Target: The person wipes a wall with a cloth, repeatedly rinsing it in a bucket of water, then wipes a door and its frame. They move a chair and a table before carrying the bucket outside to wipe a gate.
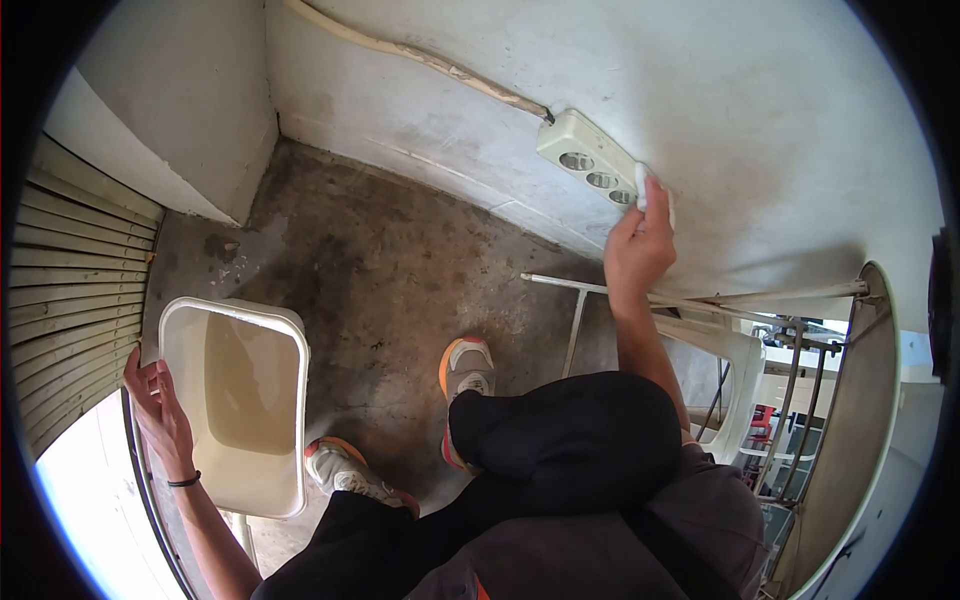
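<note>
Two hands in shot, both ours. Our right hand (640,245) is up at the wall (760,150), fingers pinched together on a small white wad (643,187), cloth or tissue, we can't tell which. The wad is pressed against the near end of the power strip (590,160), which sits on the wall, angled down to the right. We count three round sockets showing on the strip; the hand covers the end nearest us. Its cable (430,60) runs up-left along the wall from the far end.

Our left hand (158,410) is low on the left, fingers spread open and flat against the outer side of a white tub (290,420). It wraps around nothing; it just touches the rim. Black band on that wrist. The tub is upright, open side up, and its inside looks bare and stained beige.

We are crouched: dark trousers, both knees bent, two shoes (467,370) on a stained concrete floor (380,250). The tub is just beside the left shoe.

Right of the knees stands a white plastic chair (735,360), with thin metal rods (700,300) crossing above it. A ribbed shutter (70,290) fills the left edge.
</note>
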Tool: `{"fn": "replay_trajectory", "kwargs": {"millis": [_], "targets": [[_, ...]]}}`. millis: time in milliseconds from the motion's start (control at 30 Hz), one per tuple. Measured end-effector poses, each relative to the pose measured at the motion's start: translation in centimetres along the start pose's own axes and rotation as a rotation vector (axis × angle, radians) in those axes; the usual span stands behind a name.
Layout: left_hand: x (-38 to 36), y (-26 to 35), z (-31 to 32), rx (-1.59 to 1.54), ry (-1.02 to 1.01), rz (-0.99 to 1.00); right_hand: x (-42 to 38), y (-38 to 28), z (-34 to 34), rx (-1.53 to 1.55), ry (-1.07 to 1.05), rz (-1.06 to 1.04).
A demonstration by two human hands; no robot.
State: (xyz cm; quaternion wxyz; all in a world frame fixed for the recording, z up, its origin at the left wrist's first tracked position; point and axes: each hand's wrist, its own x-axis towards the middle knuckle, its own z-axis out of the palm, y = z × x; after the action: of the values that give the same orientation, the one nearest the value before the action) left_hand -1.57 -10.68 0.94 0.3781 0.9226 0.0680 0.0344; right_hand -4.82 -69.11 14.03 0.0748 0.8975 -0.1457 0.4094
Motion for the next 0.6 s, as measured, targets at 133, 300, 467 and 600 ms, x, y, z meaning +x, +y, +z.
{"fn": "replay_trajectory", "kwargs": {"millis": [133,300,467,600], "targets": [[0.0,-0.3,0.1,0.022,-0.001,0.028,1.8,-4.2,1.2,0.121,0.040,-0.118],[-0.1,-0.1,0.1,0.022,0.010,0.030,3.4,-10.1,2.1,0.507,0.053,-0.332],[0.2,-0.2,-0.1,0.003,0.003,-0.023,2.0,-18.4,-0.4,1.196,-0.694,-0.124],[0.6,-2.1,0.3,-0.218,0.044,-0.072,0.6,-25.6,-2.4,1.447,-0.701,-0.551]]}}
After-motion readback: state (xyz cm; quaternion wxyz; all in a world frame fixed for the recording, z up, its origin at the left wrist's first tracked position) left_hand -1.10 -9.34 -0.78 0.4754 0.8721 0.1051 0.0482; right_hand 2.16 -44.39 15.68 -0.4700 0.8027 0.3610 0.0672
